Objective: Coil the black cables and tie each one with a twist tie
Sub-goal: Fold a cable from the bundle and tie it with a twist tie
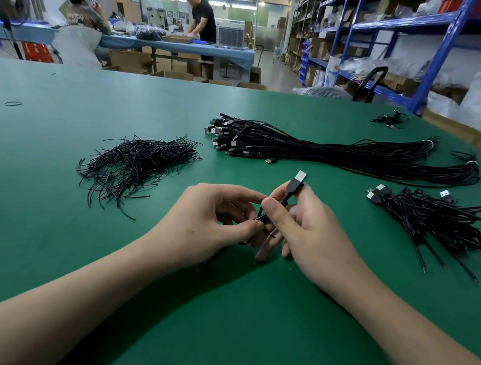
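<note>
My left hand (216,218) and right hand (302,225) meet just above the green bench (55,224), near its middle. Both grip one black USB cable (294,187). Right thumb and fingers are curled round the cable just below its plug, and the silver USB-A plug (301,176) sticks up past my index finger. Left thumb and forefinger pinch a thin black twist tie (270,235) against the cable, with a short end poking out below. The rest of the cable is hidden behind my fingers, so I can't tell how it's wound.

A loose pile of twist ties (136,167) lies to the left, beyond my left hand. A long bundle of straight USB cables (337,154) lies farther back, plugs pointing left. A heap of coiled cables (433,219) lies to the right of my right hand. A few more cables (388,119) sit at the far right edge. Blue shelving (392,24) and two people at a far table are in the background.
</note>
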A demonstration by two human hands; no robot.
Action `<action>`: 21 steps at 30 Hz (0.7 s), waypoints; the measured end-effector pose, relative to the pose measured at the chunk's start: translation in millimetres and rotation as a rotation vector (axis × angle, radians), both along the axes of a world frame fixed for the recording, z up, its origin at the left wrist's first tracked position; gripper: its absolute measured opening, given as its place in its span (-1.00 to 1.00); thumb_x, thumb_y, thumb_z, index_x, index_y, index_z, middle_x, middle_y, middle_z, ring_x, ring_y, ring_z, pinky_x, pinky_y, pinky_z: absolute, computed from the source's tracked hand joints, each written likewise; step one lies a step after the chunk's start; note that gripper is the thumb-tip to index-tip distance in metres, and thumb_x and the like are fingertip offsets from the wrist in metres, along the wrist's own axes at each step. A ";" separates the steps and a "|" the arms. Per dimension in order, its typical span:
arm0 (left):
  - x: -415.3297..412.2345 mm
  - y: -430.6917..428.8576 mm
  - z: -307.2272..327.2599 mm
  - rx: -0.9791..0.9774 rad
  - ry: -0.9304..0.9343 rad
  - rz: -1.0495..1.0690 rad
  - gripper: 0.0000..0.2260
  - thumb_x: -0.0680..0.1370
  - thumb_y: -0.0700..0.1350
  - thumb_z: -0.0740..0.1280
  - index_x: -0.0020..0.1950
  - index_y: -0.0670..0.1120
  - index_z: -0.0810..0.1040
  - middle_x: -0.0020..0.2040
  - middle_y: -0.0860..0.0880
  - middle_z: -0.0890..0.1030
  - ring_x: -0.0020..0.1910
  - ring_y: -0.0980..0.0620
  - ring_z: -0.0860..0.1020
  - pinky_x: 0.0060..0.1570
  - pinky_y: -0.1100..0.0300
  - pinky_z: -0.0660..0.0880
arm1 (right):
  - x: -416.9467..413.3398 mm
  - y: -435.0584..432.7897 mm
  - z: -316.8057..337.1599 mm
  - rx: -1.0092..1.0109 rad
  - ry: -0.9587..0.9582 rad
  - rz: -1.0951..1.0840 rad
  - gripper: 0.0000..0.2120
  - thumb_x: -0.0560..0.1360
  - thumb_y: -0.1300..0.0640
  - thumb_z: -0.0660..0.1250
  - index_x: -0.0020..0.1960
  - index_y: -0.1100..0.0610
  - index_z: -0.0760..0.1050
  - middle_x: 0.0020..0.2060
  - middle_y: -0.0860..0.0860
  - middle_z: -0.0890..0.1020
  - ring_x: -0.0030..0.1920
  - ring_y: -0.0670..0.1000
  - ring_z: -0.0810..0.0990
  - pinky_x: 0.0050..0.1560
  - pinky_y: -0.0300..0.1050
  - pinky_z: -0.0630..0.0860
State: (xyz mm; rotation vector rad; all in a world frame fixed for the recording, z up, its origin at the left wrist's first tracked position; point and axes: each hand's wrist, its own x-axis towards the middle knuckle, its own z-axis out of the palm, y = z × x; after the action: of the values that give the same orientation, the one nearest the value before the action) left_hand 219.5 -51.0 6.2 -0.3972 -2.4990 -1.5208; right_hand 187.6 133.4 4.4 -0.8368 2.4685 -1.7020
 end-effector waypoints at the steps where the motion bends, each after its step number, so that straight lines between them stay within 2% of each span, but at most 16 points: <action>1: -0.3 0.1 -0.7 -0.020 -0.005 -0.008 -0.79 0.53 -0.24 0.46 0.09 0.03 0.71 -0.17 0.01 0.73 -0.17 -0.05 0.71 0.00 0.00 0.63 | 1.2 0.7 0.4 0.015 0.023 -0.010 -0.77 0.64 -0.07 0.24 0.08 0.08 0.34 -0.38 -0.11 0.69 -0.49 -0.12 0.62 -0.44 -0.38 0.40; 4: -2.2 -2.8 -2.8 -0.024 -0.009 0.005 -0.85 0.53 -0.23 0.45 0.02 0.00 0.72 -0.19 0.03 0.74 -0.14 -0.05 0.72 0.01 0.01 0.64 | 4.8 0.8 0.2 0.001 0.017 0.005 -0.82 0.63 0.02 0.30 0.13 0.01 0.32 -0.37 -0.16 0.69 -0.48 -0.17 0.59 -0.40 -0.44 0.39; 7: -4.9 -6.2 -5.0 0.000 -0.027 0.016 -0.86 0.50 -0.21 0.44 0.01 -0.04 0.72 -0.21 -0.01 0.74 -0.18 -0.05 0.71 0.01 -0.02 0.64 | 7.0 -0.6 -0.2 -0.009 -0.033 0.069 -0.73 0.61 0.15 0.34 0.20 -0.02 0.30 -0.18 -0.14 0.73 -0.31 -0.12 0.69 -0.32 -0.40 0.47; 10: -7.3 -7.9 -6.4 0.035 -0.044 -0.007 -0.86 0.54 -0.24 0.43 -0.02 -0.02 0.72 -0.21 -0.03 0.73 -0.21 0.05 0.67 -0.02 0.07 0.62 | 4.9 -1.0 0.5 -0.009 -0.019 0.074 -0.64 0.58 0.26 0.35 0.23 -0.04 0.29 -0.11 -0.07 0.73 -0.21 0.00 0.73 -0.23 -0.27 0.56; 12: -8.4 -7.7 -6.0 0.114 -0.075 -0.035 -0.91 0.51 -0.16 0.43 -0.04 -0.01 0.71 -0.18 -0.09 0.73 -0.20 0.03 0.66 -0.02 0.07 0.61 | 3.3 -0.7 0.7 -0.003 0.011 0.037 -0.62 0.57 0.25 0.38 0.23 -0.05 0.30 -0.13 -0.03 0.73 -0.22 0.01 0.73 -0.11 -0.10 0.62; 13: -8.6 -7.4 -5.9 0.148 -0.082 -0.049 -0.90 0.50 -0.12 0.41 -0.04 0.00 0.71 -0.17 -0.11 0.72 -0.20 0.04 0.65 -0.06 0.12 0.61 | 2.9 -0.9 0.8 0.005 0.028 0.022 -0.62 0.57 0.24 0.39 0.23 -0.06 0.30 -0.15 -0.03 0.73 -0.22 0.00 0.72 -0.08 -0.08 0.61; 15: -8.9 -7.1 -6.5 0.197 -0.080 -0.072 -0.89 0.49 -0.11 0.40 -0.03 -0.03 0.69 -0.16 -0.15 0.72 -0.20 0.06 0.64 -0.12 0.25 0.57 | 3.6 -1.6 1.5 0.013 0.062 0.000 -0.62 0.56 0.22 0.40 0.21 -0.10 0.31 -0.18 -0.06 0.73 -0.23 -0.08 0.70 -0.16 -0.25 0.53; 17: -9.0 -7.5 -6.7 0.222 -0.069 -0.096 -0.88 0.50 -0.13 0.40 -0.02 -0.10 0.68 -0.12 -0.20 0.71 -0.19 0.06 0.64 -0.09 0.27 0.56 | 4.4 -2.0 2.1 0.013 0.086 -0.023 -0.62 0.55 0.21 0.41 0.19 -0.12 0.32 -0.18 -0.10 0.73 -0.33 -0.19 0.62 -0.26 -0.39 0.41; 19: -9.5 -8.6 -6.8 0.235 -0.077 -0.134 -0.87 0.53 -0.17 0.40 0.05 -0.14 0.67 -0.07 -0.22 0.70 -0.14 0.05 0.65 -0.02 0.25 0.57 | 4.6 -1.2 2.4 0.032 0.102 -0.037 -0.62 0.55 0.19 0.41 0.19 -0.13 0.32 -0.18 -0.13 0.72 -0.39 -0.21 0.53 -0.29 -0.39 0.39; 21: -10.2 -10.7 -6.7 0.231 -0.111 -0.184 -0.85 0.58 -0.23 0.38 0.13 -0.15 0.66 -0.03 -0.18 0.71 -0.11 0.06 0.65 0.00 0.24 0.57 | 5.0 -0.9 2.3 0.053 0.119 -0.027 -0.61 0.55 0.21 0.41 0.20 -0.13 0.32 -0.17 -0.14 0.72 -0.33 -0.18 0.55 -0.25 -0.35 0.42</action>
State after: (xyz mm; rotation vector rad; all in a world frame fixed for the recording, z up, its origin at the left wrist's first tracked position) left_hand 209.3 -61.7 -0.6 -0.5300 -2.3843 -1.9269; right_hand 192.6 132.5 6.7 -0.9298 2.5997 -1.6322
